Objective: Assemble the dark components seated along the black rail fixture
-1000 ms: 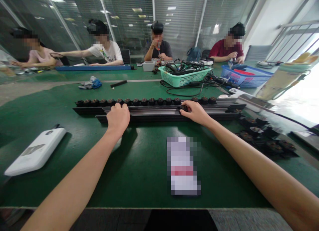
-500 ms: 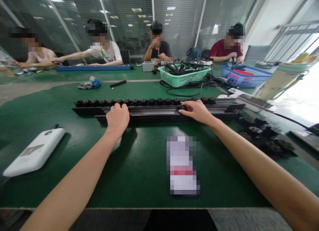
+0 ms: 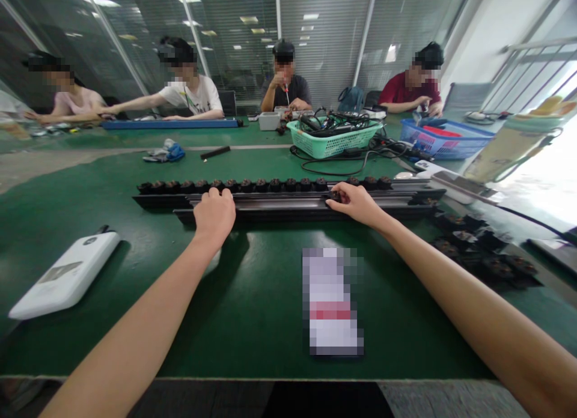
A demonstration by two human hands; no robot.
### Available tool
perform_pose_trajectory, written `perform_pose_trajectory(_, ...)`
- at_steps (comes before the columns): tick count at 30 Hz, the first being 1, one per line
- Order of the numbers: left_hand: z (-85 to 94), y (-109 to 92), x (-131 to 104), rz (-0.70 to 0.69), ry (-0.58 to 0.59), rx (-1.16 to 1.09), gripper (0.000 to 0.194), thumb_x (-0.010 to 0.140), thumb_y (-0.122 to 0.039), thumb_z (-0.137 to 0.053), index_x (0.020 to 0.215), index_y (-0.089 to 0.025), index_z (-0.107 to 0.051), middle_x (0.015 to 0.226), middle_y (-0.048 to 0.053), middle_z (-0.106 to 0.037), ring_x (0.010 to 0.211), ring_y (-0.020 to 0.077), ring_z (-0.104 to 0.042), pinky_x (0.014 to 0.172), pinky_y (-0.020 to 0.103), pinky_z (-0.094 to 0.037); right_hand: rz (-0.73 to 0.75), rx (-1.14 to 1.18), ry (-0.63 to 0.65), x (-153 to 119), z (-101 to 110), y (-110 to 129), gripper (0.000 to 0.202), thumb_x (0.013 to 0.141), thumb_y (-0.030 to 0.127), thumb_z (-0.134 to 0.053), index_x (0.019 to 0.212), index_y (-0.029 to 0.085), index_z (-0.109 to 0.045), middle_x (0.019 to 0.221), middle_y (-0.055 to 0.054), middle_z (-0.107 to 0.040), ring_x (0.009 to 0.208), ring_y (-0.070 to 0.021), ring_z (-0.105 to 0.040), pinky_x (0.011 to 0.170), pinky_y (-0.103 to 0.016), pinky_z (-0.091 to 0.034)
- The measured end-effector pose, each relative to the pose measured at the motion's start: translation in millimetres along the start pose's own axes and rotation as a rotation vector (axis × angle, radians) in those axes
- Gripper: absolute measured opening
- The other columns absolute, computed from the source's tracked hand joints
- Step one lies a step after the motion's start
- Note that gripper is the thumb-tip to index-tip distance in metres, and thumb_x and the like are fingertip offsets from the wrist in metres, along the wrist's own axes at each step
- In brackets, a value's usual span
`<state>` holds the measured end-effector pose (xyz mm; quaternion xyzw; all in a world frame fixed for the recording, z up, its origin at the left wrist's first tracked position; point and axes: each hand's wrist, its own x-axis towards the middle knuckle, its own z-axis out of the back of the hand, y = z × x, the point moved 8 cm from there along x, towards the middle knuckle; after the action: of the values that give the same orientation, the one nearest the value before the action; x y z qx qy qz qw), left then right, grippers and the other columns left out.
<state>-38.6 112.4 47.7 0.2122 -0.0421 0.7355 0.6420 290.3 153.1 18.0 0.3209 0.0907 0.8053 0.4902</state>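
Observation:
A long black rail with a shiny inner channel lies across the table before me. My left hand is closed over its left part, fingers curled across the far edge. Between the thumb and fingers of my right hand is a small round black socket module, held at the channel toward the right; whether it sits inside the channel I cannot tell. Just behind, a row of similar round black modules lines another black rail. More loose black modules lie to the right of my right forearm.
A pixelated phone-like slab lies nearest me, with a white power bank at left. Farther back stand a green basket of cables and a blue basket. A bottle stands at right. Several people sit across the table.
The view has shifted very slightly. Both hands keep their grips at about the same spots along the rail.

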Motion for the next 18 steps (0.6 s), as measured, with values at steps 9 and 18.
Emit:
perform_pose_trajectory(9,0.0,0.3,0.0,0.007,0.011,0.001,0.044,0.104,-0.027,-0.026,0.123,-0.01,-0.062,0.121,0.022,-0.062,0.109,0.0324,-0.062,0.083,0.041,-0.056,0.015,-0.068,-0.011,-0.3,-1.1,1.7,0.032,0.085,0.045,-0.058,0.104,0.019,-0.063,0.077,-0.003,-0.065,0.072,-0.0213,-0.058,0.074,-0.033,-0.035)
perform_pose_trajectory(18,0.4,-0.2,0.2,0.0,0.001,-0.005,0.045,0.103,-0.027,-0.025,0.123,-0.009,-0.062,0.121,0.022,-0.062,0.109,0.0336,-0.062,0.082,0.043,-0.057,0.035,-0.145,-0.062,-2.5,-1.8,8.7,0.029,0.085,0.041,-0.055,0.103,0.019,-0.062,0.093,-0.009,-0.073,0.08,-0.0249,-0.064,0.079,-0.036,-0.036)
